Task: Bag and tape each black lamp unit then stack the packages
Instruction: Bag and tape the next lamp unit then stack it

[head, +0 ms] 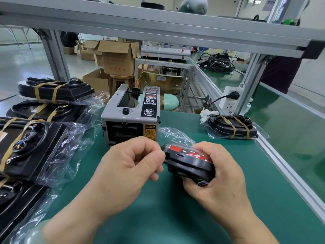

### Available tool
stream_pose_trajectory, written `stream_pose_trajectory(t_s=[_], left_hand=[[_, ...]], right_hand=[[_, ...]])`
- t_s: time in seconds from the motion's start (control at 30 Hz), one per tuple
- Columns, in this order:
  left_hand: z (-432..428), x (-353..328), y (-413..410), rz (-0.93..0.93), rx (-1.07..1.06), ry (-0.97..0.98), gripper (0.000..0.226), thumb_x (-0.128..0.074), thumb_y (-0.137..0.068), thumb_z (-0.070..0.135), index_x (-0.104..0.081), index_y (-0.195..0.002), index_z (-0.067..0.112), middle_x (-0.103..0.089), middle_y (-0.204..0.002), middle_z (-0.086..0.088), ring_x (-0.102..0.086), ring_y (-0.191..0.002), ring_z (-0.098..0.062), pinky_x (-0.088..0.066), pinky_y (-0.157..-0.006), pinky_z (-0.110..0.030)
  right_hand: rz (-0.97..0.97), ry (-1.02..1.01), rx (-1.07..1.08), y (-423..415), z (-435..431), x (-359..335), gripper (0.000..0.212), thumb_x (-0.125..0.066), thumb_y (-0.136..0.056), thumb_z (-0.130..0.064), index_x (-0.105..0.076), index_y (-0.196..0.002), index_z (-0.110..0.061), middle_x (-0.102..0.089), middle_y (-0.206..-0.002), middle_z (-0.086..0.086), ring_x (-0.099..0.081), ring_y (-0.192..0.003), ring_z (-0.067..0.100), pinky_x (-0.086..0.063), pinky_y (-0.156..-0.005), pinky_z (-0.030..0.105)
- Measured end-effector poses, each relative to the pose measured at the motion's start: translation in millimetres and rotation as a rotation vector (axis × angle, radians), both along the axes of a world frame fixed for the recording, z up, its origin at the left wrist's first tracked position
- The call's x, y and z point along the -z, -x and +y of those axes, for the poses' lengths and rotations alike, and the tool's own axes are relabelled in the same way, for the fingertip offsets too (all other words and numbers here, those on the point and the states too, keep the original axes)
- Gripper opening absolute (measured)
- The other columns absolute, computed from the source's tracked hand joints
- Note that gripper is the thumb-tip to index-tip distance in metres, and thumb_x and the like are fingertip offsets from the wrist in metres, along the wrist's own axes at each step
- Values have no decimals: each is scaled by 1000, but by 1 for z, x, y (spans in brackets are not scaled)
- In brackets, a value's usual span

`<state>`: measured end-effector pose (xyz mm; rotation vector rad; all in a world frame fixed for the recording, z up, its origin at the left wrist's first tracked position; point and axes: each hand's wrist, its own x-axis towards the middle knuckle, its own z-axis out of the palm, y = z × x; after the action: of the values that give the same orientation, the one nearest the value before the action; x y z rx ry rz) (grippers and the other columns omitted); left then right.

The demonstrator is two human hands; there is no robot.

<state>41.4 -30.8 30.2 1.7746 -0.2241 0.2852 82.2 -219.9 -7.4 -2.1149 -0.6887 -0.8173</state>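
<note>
Two grips meet just above the green desk (175,217) before the tape machine (131,111): right grip (221,173) curled round a black lamp (188,161) partly in a clear bag (175,134), left grip (130,166) pinched thumb-to-fingers at the lamp's left edge, on what I cannot tell; taped packages (52,92) stacked far left

Factory packing bench (158,217), apparently; tape dispenser (131,111)

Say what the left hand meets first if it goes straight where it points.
Probably the black rounded plastic lamp unit that the right hand grips, just beyond the thumb of the left hand.
</note>
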Motion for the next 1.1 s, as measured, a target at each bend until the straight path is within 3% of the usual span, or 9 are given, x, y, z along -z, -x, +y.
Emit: stream_pose_trajectory(t_s=[0.17,0.27,0.77,1.1], left_hand=[[-6,-13,-6,66,73,-106,12,-64,-78,36,-65,-71,26,-59,-54,6,-51,-47,-3,-42,-50,-13],[-6,-18,-9,127,81,-112,15,-67,-84,28,-64,-72,21,-57,-51,6,-46,-45,-4,-38,-47,-12],[-10,-26,-5,217,49,-153,13,-63,-74,30,-65,-65,21,-57,-48,6,-44,-42,-2,-36,-43,-10],[-12,-28,-5,226,-1,-188,12,-66,-72,30,-64,-64,21,-57,-47,5,-44,-43,-6,-38,-44,-15]], right_hand=[[-45,33,-11,1,2,0,53,-76,-55,-17,-59,-104,-16,-60,-98,-10,-60,-85,16,-51,-74,34],[-58,33,-13,1,2,0,54,-76,-55,-18,-55,-105,-21,-58,-98,-11,-59,-85,15,-49,-74,31],[-78,47,-22,2,4,0,53,-73,-56,-18,-53,-105,-23,-59,-97,-8,-57,-85,16,-50,-74,35],[-74,58,-16,2,5,0,47,-73,-57,-17,-61,-102,-13,-60,-96,-6,-58,-85,17,-50,-73,35]])
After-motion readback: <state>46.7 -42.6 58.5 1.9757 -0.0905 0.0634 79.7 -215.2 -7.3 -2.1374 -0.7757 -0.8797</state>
